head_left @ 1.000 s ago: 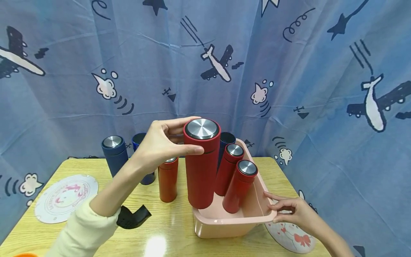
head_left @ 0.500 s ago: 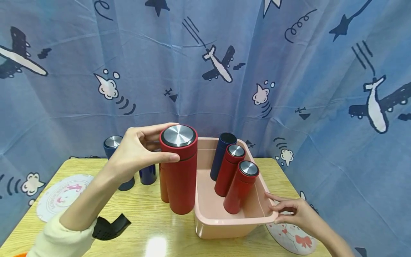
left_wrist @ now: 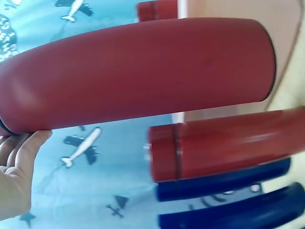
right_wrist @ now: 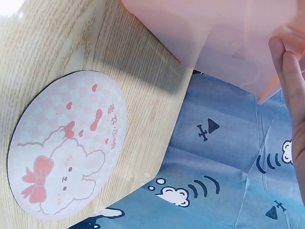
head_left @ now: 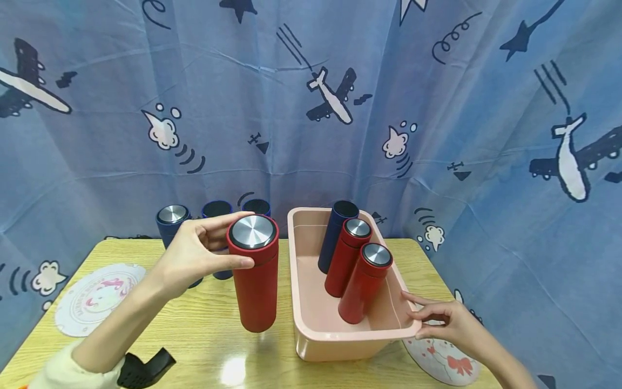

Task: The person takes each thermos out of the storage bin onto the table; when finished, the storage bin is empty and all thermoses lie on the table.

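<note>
My left hand grips a large red thermos flask near its silver-topped lid, thumb in front and fingers behind. The flask stands upright just left of a pink plastic bin, low over the table; I cannot tell whether its base touches. At the bin's front right corner, my right hand pinches the rim. Inside the bin lean two red flasks, a rear one and a front one, beside a dark blue tumbler. The left wrist view shows another, orange-red flask beyond the held one.
Behind my left hand stand a blue flask with a silver lid and two blue tumblers, one left and one right. Round printed mats lie at left and right. A blue curtain hangs behind the table.
My left hand has carried the red flask left and down, from over the bin's left side to beside it. The right hand stays on the bin's rim.
</note>
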`<control>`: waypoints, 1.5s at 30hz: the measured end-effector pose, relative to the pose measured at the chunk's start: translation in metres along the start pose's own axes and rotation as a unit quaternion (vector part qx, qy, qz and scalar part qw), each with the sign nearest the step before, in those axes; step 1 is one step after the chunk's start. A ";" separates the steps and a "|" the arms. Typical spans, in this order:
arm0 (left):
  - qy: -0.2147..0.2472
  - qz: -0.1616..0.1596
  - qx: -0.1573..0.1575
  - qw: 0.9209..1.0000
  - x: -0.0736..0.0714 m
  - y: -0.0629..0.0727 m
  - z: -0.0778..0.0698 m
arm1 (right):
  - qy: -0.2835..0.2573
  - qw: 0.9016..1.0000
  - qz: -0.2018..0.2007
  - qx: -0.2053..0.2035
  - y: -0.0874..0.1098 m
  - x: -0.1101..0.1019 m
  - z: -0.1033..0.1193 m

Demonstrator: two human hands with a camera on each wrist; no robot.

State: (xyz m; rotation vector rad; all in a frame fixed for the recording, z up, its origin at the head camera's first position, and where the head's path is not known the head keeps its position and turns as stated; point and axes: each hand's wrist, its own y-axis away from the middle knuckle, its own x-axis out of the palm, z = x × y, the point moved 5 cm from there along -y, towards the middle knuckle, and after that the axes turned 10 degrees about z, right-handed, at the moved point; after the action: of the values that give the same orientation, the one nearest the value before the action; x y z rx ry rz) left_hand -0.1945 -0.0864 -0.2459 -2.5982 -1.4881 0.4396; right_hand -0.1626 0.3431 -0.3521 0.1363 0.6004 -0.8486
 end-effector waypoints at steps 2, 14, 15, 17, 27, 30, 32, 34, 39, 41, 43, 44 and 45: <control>-0.001 0.003 0.000 1.000 0.001 0.002 0.008 | 0.001 1.000 0.001 0.001 0.000 0.000 0.000; 0.003 0.010 -0.042 0.999 0.003 0.017 0.061 | -0.006 1.000 0.000 0.010 0.000 0.000 0.000; 0.004 0.013 -0.045 0.999 0.002 0.017 0.064 | -0.007 1.000 0.001 0.009 0.000 0.000 0.000; 0.007 0.016 -0.051 0.999 0.001 0.019 0.069 | -0.010 1.000 0.002 0.007 0.000 0.000 0.000; 0.015 0.018 -0.046 0.999 -0.009 0.027 0.086 | -0.013 1.000 0.003 0.001 0.000 0.000 -0.001; 0.011 0.019 -0.042 0.999 -0.012 0.029 0.089 | -0.017 1.000 0.004 -0.008 -0.001 0.002 0.000; 0.009 0.019 -0.040 0.999 -0.015 0.031 0.091 | -0.017 1.000 0.005 -0.012 -0.001 0.002 0.000; 0.007 0.016 -0.043 0.999 -0.017 0.032 0.092 | -0.014 1.000 0.002 -0.012 -0.001 0.002 0.001; -0.005 0.001 -0.052 0.999 -0.025 0.036 0.095 | -0.012 1.000 -0.002 -0.003 0.000 0.002 0.000; -0.011 -0.004 -0.054 0.998 -0.028 0.038 0.096 | -0.011 1.000 -0.002 -0.005 0.000 0.002 0.000; -0.017 -0.010 -0.058 0.998 -0.031 0.039 0.098 | -0.012 1.000 -0.004 -0.007 0.001 0.002 -0.001; -0.018 -0.013 -0.060 0.998 -0.032 0.040 0.098 | -0.013 1.000 -0.005 -0.008 0.001 0.002 0.000; -0.019 -0.014 -0.060 0.998 -0.034 0.041 0.099 | -0.014 1.000 -0.005 -0.011 0.001 0.002 0.000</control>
State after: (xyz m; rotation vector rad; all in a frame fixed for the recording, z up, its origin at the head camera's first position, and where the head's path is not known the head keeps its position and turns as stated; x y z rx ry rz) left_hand -0.2073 -0.1405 -0.3433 -2.6706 -1.6074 0.4112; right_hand -0.1610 0.3423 -0.3536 0.1019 0.5843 -0.8516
